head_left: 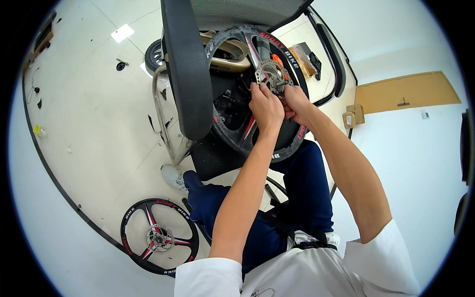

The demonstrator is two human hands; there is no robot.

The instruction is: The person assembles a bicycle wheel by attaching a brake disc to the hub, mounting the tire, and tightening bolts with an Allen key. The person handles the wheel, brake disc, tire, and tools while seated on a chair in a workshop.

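Three-spoke bicycle wheel — over armchair seat. Left hand touches brake disc; right hand bends beside axle — either's grasp cannot be told.

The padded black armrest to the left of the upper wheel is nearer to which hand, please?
The left hand: it is right of the armrest, at the lower edge of the brake disc; the right hand is farther right, beside the axle.

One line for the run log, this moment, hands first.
left hand: at brake disc | right hand: by axle | wheel: over chair seat | second wheel: lower left
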